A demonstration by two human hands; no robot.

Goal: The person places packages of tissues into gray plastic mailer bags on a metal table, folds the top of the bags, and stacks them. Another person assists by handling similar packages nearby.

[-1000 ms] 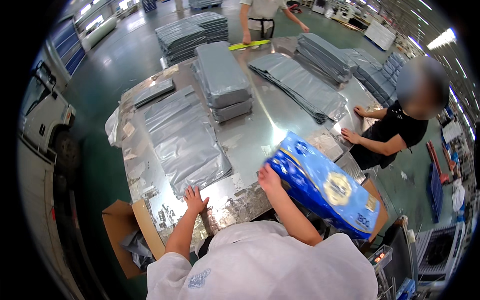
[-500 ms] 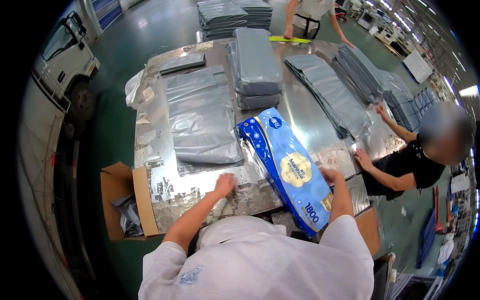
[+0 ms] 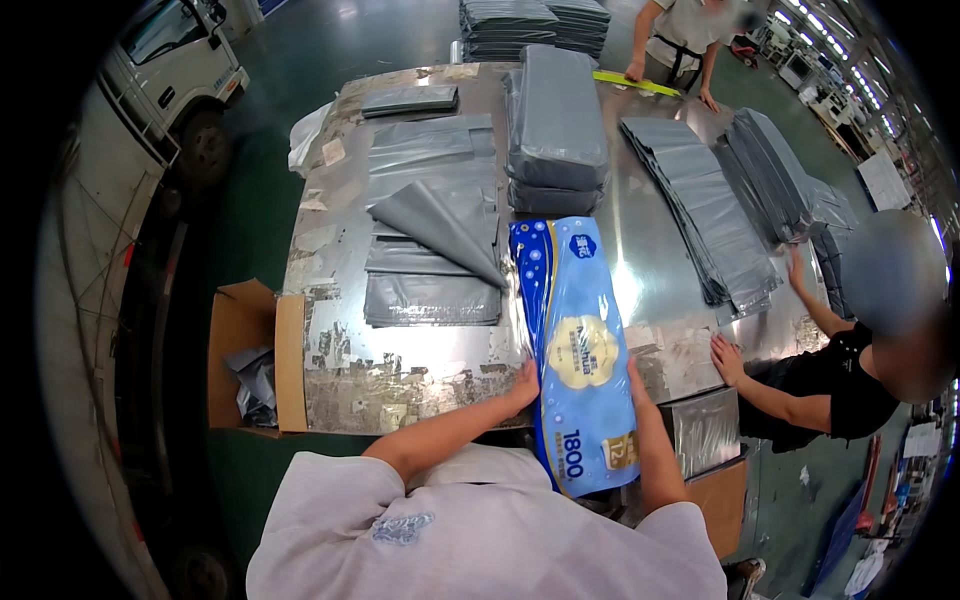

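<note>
A long blue printed plastic packaging bag (image 3: 590, 300), light blue with a dark blue side band and a cream flower shape, lies in front of me and overhangs the table's near edge. My left hand (image 3: 522, 388) grips its left edge, fingertips partly hidden. On the opposite edge my right hand (image 3: 637, 385) holds it, the fingers mostly covered by the bag. Left of it, grey plastic bags (image 3: 432, 300) lie in a flat pile, the top one folded over into a pointed flap (image 3: 435, 225).
Grey stacks (image 3: 560, 110) stand beyond the blue bag on the metal table (image 3: 340, 250). More grey bags (image 3: 700, 200) lie at right, near a co-worker's hands (image 3: 728, 358). Another person stands at the far side. A cardboard box (image 3: 290, 365) sits left; a truck (image 3: 185, 70) is parked beyond.
My left hand has moved right from the bare table onto the blue bag's left edge. The bag has turned straighter toward me. The top grey bag has folded over.
</note>
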